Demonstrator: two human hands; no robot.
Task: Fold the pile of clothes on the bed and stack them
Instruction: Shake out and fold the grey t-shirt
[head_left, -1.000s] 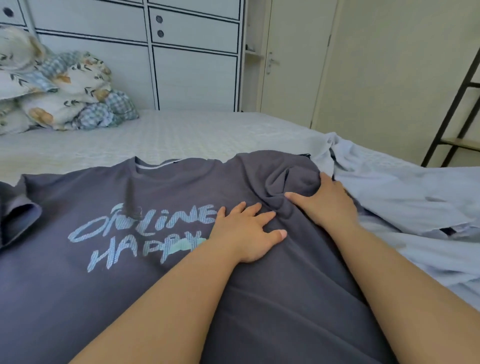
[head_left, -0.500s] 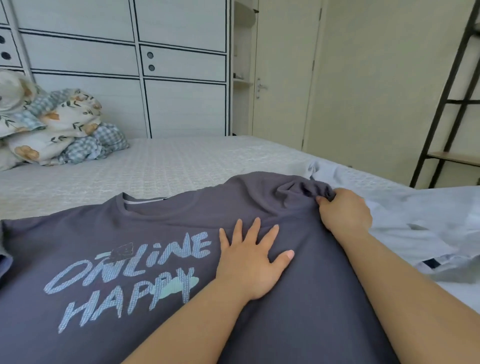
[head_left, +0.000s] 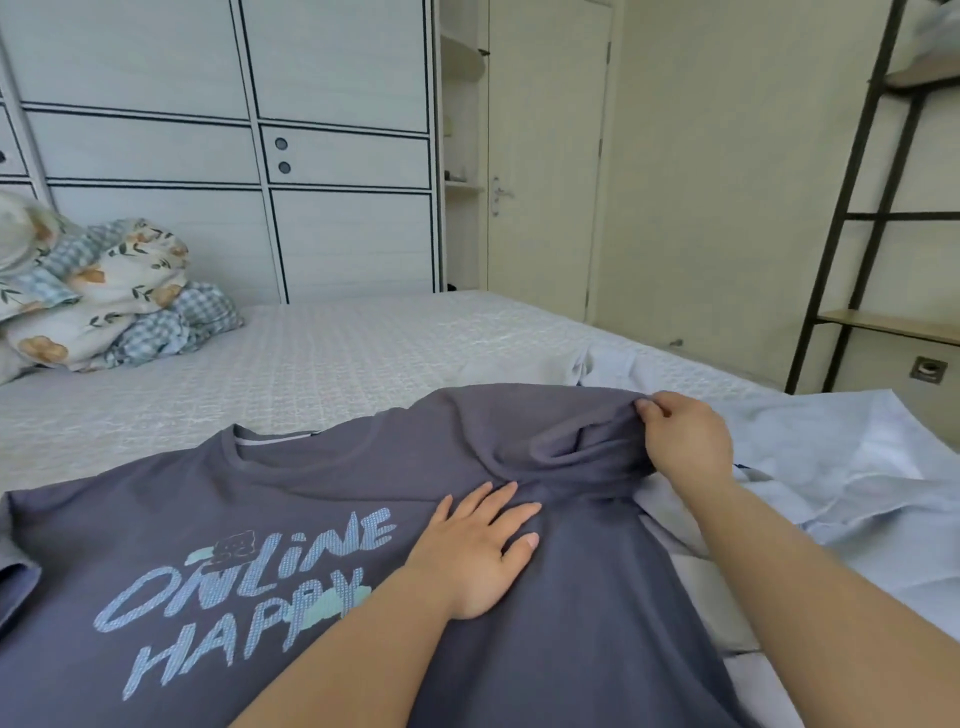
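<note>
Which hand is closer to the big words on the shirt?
Left. The left hand presses flat beside the pale blue printed words on the grey cotton T-shirt; the right hand pinches its far sleeve.

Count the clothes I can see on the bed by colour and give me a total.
Grey: 1, the T-shirt under both hands
Light blue: 1, the shirt beside it, as far as the folds show
Total: 2

Matt grey cloth T-shirt (head_left: 322, 483), textured white bedspread (head_left: 337, 358), black metal shelf frame (head_left: 852, 218)
</note>
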